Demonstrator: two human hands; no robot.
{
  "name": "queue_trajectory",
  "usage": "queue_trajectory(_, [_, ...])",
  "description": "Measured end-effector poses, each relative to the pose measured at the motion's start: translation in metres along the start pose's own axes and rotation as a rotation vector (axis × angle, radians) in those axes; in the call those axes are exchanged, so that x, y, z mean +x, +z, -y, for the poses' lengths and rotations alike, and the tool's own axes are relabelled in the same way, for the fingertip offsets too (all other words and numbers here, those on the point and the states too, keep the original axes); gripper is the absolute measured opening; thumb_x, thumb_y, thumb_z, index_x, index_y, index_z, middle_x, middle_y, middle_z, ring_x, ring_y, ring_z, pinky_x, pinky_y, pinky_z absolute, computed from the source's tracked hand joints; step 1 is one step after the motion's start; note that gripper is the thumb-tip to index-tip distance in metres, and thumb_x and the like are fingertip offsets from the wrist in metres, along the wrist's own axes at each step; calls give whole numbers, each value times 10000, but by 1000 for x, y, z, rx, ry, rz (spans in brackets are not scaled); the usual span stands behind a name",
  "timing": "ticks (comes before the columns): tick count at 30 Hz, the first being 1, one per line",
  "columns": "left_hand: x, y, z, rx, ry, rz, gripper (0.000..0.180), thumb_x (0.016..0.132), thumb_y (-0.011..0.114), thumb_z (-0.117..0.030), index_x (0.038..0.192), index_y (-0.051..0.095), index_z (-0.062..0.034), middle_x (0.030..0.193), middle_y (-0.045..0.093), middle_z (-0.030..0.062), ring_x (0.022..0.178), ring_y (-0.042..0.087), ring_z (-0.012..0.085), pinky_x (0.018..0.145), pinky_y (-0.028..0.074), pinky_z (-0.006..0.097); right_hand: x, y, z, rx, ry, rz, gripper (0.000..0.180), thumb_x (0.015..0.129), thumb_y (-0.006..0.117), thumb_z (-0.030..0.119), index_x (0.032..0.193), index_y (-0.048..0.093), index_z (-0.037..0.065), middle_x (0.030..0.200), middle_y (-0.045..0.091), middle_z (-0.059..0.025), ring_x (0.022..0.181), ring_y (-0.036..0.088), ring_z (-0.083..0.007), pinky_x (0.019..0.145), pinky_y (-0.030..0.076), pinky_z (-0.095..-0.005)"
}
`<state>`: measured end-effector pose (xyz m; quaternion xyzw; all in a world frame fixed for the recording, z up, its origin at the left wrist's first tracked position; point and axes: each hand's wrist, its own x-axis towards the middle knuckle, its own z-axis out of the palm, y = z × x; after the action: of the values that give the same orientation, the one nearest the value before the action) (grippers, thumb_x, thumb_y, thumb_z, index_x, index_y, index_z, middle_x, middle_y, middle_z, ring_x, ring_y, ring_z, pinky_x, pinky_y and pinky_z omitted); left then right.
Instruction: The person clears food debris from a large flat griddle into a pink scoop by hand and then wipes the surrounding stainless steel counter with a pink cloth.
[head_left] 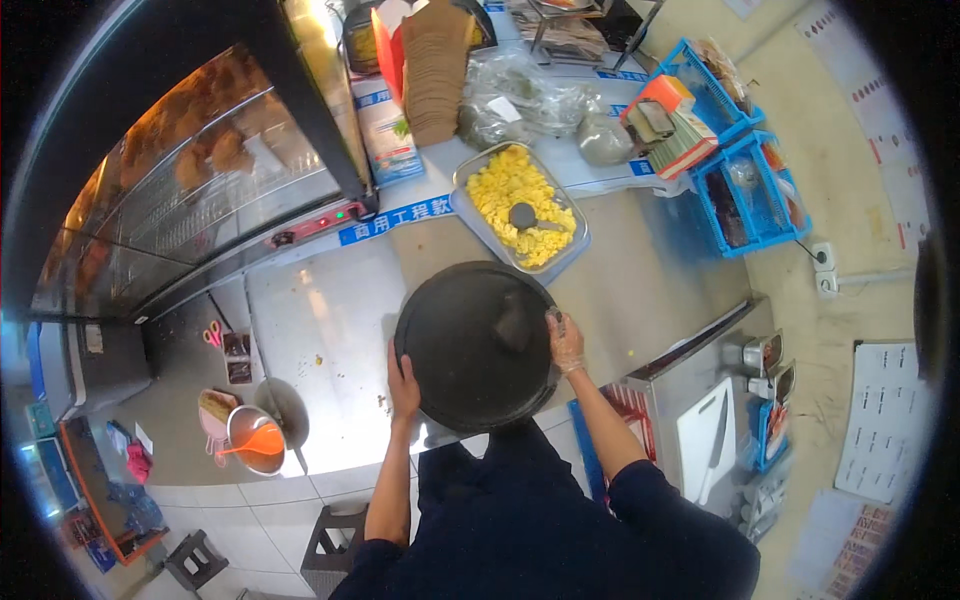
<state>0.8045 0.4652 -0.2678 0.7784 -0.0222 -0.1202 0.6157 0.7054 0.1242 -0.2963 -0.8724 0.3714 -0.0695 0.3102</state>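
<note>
Both my hands hold a large round black tray [470, 350] level over the near edge of the metal counter, in front of my body. My left hand [403, 388] grips its left rim, fingers lying along the edge. On the opposite side my right hand [566, 342], in a clear plastic glove, has its fingers closed on the rim. Beyond the tray stands a clear rectangular container [464, 193] of chopped yellow food, with a dark-knobbed utensil [522, 216] lying in it.
A lit glass display cabinet [200, 170] of fried food fills the left. A metal bowl [240, 430] holds orange sauce and a spoon. Blue baskets [735, 215] hang at right, above a white cutting board [700, 445] with a knife [719, 430]. Stools [335, 545] stand below.
</note>
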Motion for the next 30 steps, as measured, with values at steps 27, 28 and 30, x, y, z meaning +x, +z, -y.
queue_trajectory(27, [-18,408,-73,247,-75,514,1049,933,501,-569,1477,-86,110,1565,39,298,1417,154,465,1165,189,480,316,-242,-340,-253,-294,381,549,1026,389,419,1288,550,-36,1310,574,-209,1208,531,-336,1053,383,-413])
queue_trajectory(28, [-7,421,-100,201,-47,629,1033,933,512,-544,1492,-104,68,1576,6,279,1410,163,474,1155,213,492,343,-289,-402,-192,-332,306,532,1031,382,399,1285,553,-37,1310,575,-204,1211,530,-328,1054,387,-414])
queue_trajectory(30, [-3,435,-108,121,51,644,992,936,522,-521,1505,-52,52,1569,79,278,1401,210,460,1153,226,482,374,-351,-455,-65,-474,256,501,1039,369,358,1279,559,-39,1311,578,-195,1218,528,-312,1054,393,-417])
